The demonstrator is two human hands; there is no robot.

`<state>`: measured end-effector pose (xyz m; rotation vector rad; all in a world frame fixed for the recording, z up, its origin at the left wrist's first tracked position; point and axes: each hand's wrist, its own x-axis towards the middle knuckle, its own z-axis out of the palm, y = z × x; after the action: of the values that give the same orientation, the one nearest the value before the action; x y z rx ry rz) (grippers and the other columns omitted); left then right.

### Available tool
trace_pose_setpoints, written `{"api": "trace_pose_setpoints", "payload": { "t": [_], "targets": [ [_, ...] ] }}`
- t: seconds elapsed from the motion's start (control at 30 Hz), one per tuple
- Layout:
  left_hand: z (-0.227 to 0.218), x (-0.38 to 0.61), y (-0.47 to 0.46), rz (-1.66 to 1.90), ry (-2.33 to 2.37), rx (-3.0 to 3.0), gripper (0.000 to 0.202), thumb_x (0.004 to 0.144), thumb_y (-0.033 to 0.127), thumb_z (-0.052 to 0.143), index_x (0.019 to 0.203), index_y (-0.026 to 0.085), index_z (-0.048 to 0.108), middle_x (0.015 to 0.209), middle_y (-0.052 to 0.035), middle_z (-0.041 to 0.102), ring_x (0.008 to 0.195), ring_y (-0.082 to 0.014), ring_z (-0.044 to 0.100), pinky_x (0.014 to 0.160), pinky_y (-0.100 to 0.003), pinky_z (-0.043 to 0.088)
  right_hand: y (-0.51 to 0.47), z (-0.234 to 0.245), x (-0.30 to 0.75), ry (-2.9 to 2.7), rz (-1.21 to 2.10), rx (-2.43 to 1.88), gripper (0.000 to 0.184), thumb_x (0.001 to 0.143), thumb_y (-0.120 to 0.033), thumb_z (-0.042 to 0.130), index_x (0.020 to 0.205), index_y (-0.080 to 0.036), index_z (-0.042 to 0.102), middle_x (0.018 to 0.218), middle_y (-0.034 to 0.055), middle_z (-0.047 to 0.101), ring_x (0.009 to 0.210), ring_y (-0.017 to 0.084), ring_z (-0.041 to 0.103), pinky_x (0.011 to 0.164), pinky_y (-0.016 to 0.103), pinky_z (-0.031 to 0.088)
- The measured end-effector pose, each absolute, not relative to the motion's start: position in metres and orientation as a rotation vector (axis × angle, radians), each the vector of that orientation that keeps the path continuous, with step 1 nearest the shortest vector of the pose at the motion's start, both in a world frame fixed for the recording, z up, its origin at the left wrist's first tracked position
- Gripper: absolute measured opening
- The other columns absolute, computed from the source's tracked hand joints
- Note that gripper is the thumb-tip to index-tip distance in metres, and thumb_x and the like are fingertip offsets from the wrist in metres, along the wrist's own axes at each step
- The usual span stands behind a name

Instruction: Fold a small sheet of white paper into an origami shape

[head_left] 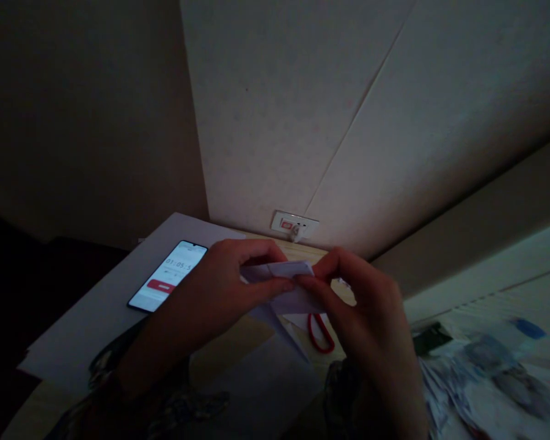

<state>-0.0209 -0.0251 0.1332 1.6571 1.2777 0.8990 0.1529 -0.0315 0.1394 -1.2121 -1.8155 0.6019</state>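
Observation:
Both hands hold a folded piece of white paper [293,299] above the small table. My left hand [238,275] pinches its left part, thumb on the near face and fingers behind. With thumb and forefinger, my right hand [357,299] grips its right edge. A narrow flap of the paper hangs down below the hands. Under them, a red loop [321,342], looking like a scissors handle, lies partly hidden by my right hand. A lit phone [165,284] showing a timer lies beside my left wrist.
White sheets [96,293] lie under the phone, and another sheet [266,385] is at the table's near side. A wall socket [296,225] with a plug sits behind the hands. Plastic bags and papers [490,379] lie to the lower right. The scene is dim.

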Motion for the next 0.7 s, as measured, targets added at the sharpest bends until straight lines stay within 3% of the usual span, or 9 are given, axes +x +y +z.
{"api": "trace_pose_setpoints", "payload": {
  "t": [0.1, 0.27, 0.37, 0.5, 0.7],
  "targets": [
    [0.132, -0.021, -0.025, 0.854, 1.281, 1.683, 0.013, 0.077, 0.032, 0.064, 0.070, 0.021, 0.069, 0.062, 0.0046, 0.063, 0.062, -0.0132, 0.058, 0.053, -0.020, 0.037, -0.031, 0.139, 0.152, -1.821, 0.638, -1.162, 0.008, 0.081, -0.020, 0.066, 0.074, -0.020, 0.063, 0.066, -0.0034, 0.064, 0.062, 0.012, 0.058, 0.058, 0.023, 0.044],
    [0.134, -0.018, -0.026, 0.778, 1.263, 1.715, 0.017, 0.075, 0.038, 0.069, 0.077, 0.021, 0.071, 0.070, 0.0026, 0.069, 0.068, -0.0161, 0.063, 0.057, -0.022, 0.039, -0.032, 0.139, 0.149, -1.772, 0.570, -1.151, 0.023, 0.084, -0.018, 0.061, 0.062, -0.020, 0.054, 0.056, -0.0055, 0.054, 0.054, 0.010, 0.050, 0.052, 0.022, 0.039],
    [0.136, -0.018, -0.026, 0.727, 1.254, 1.676, 0.017, 0.077, 0.037, 0.067, 0.077, 0.021, 0.070, 0.069, 0.0024, 0.067, 0.066, -0.0161, 0.062, 0.056, -0.022, 0.040, -0.030, 0.139, 0.151, -1.793, 0.585, -1.134, 0.022, 0.084, -0.018, 0.061, 0.063, -0.019, 0.056, 0.057, -0.0052, 0.054, 0.055, 0.010, 0.051, 0.053, 0.022, 0.040],
    [0.131, -0.024, -0.024, 0.845, 1.162, 1.568, 0.017, 0.078, 0.037, 0.066, 0.083, 0.021, 0.067, 0.075, 0.0023, 0.068, 0.067, -0.0146, 0.063, 0.054, -0.020, 0.043, -0.029, 0.137, 0.162, -1.796, 0.645, -1.064, 0.005, 0.087, -0.025, 0.061, 0.087, -0.022, 0.065, 0.079, -0.0009, 0.067, 0.073, 0.014, 0.062, 0.064, 0.025, 0.048],
    [0.132, -0.026, -0.020, 0.971, 1.226, 1.290, 0.018, 0.075, 0.035, 0.067, 0.084, 0.021, 0.060, 0.072, 0.0018, 0.069, 0.061, -0.0150, 0.066, 0.050, -0.020, 0.047, -0.035, 0.135, 0.172, -1.767, 0.635, -1.028, 0.031, 0.087, -0.038, 0.062, 0.115, -0.027, 0.056, 0.116, 0.0046, 0.064, 0.101, 0.019, 0.062, 0.077, 0.032, 0.053]
  ]
}}
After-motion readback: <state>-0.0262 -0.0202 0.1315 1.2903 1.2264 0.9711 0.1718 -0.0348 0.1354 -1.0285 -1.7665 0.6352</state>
